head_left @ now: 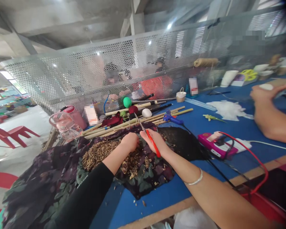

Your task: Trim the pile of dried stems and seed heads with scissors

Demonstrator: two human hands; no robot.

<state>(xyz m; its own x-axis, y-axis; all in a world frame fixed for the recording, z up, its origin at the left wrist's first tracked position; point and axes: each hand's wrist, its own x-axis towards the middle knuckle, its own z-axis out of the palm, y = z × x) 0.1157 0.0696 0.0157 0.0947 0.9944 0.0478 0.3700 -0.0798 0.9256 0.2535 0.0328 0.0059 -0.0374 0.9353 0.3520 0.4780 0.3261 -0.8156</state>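
Observation:
My left hand (130, 142) is closed, its knuckles up, over a heap of dried brown plant bits (98, 154); what its fingers hold is hidden. Close beside it, my right hand (156, 140) grips a pair of scissors with red handles (153, 144). Their blades point up and away, toward the sticks behind. The heap lies on a dark cloth with a leaf pattern (143, 183), spread over a blue table (171, 197). Loose flakes are scattered on the cloth and on the table in front of it.
Behind my hands lie bamboo sticks (181, 112), a white ball (146, 113), a green ball (127, 102) and a blue glue gun (173, 119). A pink power strip (214, 148) with cables sits right; a pink bottle (73, 115) stands left. Another person's hand (264, 92) is at far right.

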